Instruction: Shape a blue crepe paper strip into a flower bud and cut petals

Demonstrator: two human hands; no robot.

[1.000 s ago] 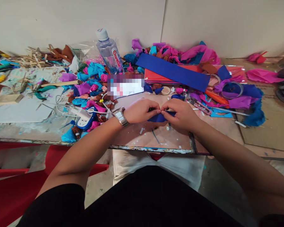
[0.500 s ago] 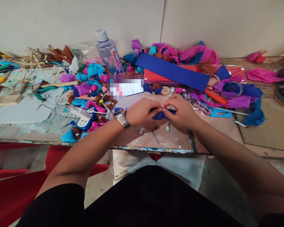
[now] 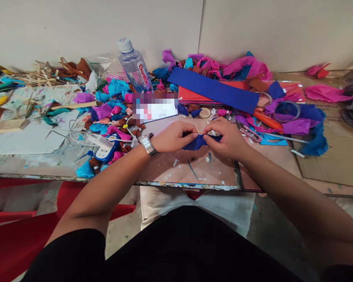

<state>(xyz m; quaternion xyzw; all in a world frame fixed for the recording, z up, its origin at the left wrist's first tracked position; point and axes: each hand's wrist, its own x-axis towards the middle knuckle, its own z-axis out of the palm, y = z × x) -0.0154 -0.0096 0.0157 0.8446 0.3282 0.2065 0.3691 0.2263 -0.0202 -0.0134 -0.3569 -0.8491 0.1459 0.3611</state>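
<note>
Pink cutter (image 3: 251,134) at 3, phone (image 3: 164,111) at 10; left hand (image 3: 176,137) and right hand (image 3: 223,136) both pinching blue scrap (image 3: 196,143), kinda 9-to-3.

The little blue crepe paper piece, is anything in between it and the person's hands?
Nothing visible is. The left hand and right hand both pinch the blue crepe paper piece directly. The phone lies beyond them, not between.

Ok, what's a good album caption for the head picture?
Left hand and right hand pinch a blue piece, colourful scraps and a bottle behind.
</note>
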